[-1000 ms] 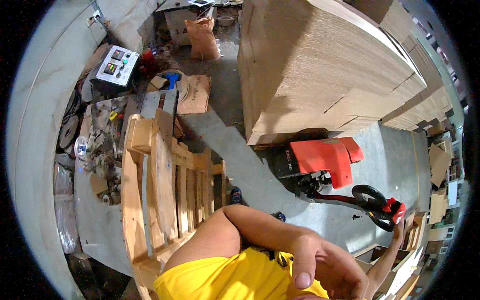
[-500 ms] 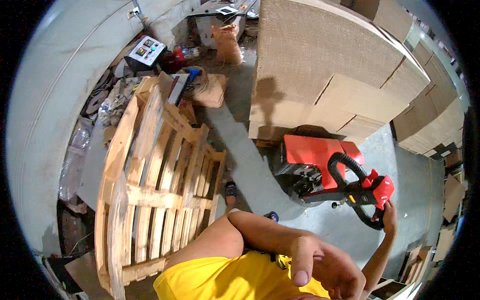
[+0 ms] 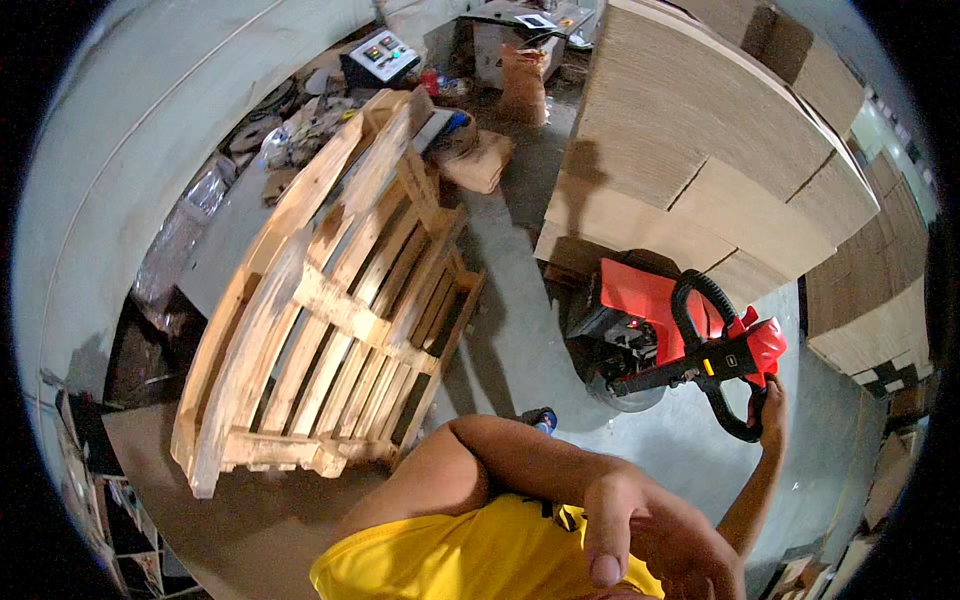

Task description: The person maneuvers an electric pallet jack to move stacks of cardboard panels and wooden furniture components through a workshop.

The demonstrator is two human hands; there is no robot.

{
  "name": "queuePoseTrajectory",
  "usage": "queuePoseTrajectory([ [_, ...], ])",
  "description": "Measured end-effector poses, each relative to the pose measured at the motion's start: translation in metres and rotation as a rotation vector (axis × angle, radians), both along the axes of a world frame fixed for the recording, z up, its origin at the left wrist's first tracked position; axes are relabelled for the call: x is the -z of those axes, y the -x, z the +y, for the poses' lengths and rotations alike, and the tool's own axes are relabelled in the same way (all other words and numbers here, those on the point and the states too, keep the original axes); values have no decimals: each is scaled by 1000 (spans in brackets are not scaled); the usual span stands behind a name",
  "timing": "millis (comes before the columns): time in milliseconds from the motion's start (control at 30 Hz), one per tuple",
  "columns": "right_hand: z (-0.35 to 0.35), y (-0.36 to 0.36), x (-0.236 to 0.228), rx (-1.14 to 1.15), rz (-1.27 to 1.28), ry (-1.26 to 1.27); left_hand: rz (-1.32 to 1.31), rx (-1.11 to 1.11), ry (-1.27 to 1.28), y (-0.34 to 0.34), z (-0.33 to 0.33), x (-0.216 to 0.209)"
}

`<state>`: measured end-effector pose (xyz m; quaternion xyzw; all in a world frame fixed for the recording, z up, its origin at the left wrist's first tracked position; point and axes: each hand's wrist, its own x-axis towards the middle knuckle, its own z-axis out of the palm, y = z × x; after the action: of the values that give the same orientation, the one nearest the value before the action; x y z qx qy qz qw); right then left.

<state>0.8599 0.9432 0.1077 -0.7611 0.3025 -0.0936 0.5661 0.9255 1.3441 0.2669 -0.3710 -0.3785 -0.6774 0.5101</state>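
Observation:
My right hand [image 3: 773,410] is closed around the black loop handle [image 3: 725,412] of a red and black powered pallet truck [image 3: 645,300]. That handle tilts toward me, with a red head and a coiled black cable. Close against the truck's far side rises a tall stack of flat brown cardboard [image 3: 680,130]. My left hand [image 3: 665,535] is bent across in front of my yellow shirt [image 3: 440,555], touching neither truck nor pallet. Its thumb stands apart from the fingers, which the lower edge partly cuts off; nothing shows in it.
A wooden pallet [image 3: 345,310] leans on its side at my left. Behind it are a control box [image 3: 380,57], a brown sack [image 3: 523,85] and clutter along the wall. More cardboard stacks [image 3: 870,270] stand at the right. Grey floor [image 3: 500,350] runs between pallet and truck.
The view has turned, so the wall, pallet and cardboard stack sit farther right or appear tilted. My right hand stays on the handle; my left keeps nearly the same pose.

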Motion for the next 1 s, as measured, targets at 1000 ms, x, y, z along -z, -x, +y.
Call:
queuePoseTrajectory([
  [1000,278,50,38,-446,418,-10,-1734,-1836,-1525,-161,-4,275],
])
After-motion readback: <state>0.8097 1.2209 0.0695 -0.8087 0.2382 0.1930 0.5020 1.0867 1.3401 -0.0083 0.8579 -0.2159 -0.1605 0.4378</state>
